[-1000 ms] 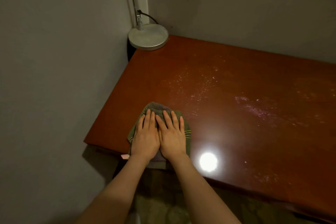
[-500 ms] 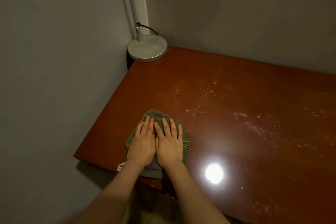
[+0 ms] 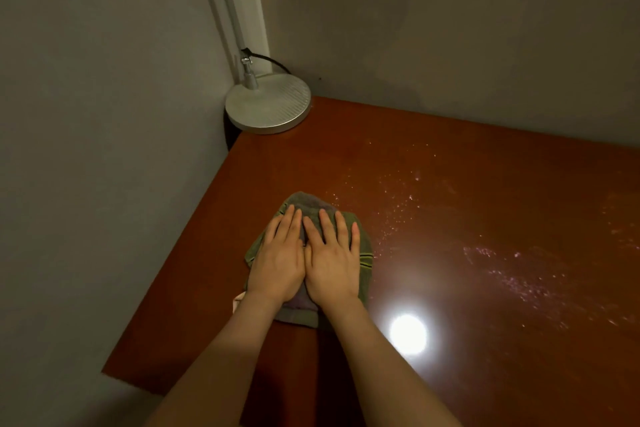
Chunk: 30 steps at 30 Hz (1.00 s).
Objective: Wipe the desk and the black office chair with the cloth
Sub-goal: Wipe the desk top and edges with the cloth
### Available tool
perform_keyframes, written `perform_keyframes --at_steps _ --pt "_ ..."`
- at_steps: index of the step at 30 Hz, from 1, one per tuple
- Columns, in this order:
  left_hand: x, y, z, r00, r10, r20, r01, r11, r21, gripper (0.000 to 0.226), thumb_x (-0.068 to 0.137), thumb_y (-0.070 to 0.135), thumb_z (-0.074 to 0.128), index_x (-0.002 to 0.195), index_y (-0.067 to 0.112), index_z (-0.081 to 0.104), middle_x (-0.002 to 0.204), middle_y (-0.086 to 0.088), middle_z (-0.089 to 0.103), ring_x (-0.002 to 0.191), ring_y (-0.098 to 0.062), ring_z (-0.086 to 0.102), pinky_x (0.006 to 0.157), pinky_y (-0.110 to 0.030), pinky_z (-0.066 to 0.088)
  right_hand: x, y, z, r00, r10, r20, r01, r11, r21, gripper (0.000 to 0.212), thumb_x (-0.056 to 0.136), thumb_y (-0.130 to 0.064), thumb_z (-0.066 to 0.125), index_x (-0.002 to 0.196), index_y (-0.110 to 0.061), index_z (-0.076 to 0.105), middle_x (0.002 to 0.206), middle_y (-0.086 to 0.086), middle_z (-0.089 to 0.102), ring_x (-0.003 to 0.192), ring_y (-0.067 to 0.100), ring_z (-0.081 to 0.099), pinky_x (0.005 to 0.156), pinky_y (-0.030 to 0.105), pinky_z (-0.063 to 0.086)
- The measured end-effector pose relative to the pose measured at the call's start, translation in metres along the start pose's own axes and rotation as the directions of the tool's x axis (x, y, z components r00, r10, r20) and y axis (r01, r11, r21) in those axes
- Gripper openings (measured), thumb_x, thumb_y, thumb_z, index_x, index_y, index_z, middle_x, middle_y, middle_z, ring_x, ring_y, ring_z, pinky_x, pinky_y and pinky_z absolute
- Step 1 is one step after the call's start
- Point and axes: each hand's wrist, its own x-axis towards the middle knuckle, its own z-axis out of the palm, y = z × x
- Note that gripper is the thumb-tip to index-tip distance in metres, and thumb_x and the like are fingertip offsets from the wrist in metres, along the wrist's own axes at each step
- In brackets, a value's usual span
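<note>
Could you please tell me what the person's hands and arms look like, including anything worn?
The left hand and right hand are bare: no gloves, rings or watch show. The left forearm and right forearm are uncovered to the frame's edge, with no sleeve in view.

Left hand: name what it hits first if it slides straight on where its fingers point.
Bare desk lies ahead of the left hand and cloth; first contact is probably the lamp base, or the wall just beside it.

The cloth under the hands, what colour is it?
The cloth is olive green with a greyish middle, seen in the head view.
</note>
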Motion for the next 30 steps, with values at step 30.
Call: perform_keyframes --at_steps 30 --pt "0.204 -0.002 0.024 0.960 0.271 0.070 -0.270 0.962 -0.024 0.073 0.087 0.025 -0.004 0.139 -0.007 0.035 0.148 -0.020 0.032 0.142 -0.028 0.025 0.118 -0.040 0.016 0.165 0.068 0.022 0.970 0.210 0.121 -0.218 0.974 0.057 0.069 0.086 -0.041 0.004 0.142 -0.025 0.040 0.151 0.006 0.034 0.143 0.028 0.020 0.116 0.046 0.004"
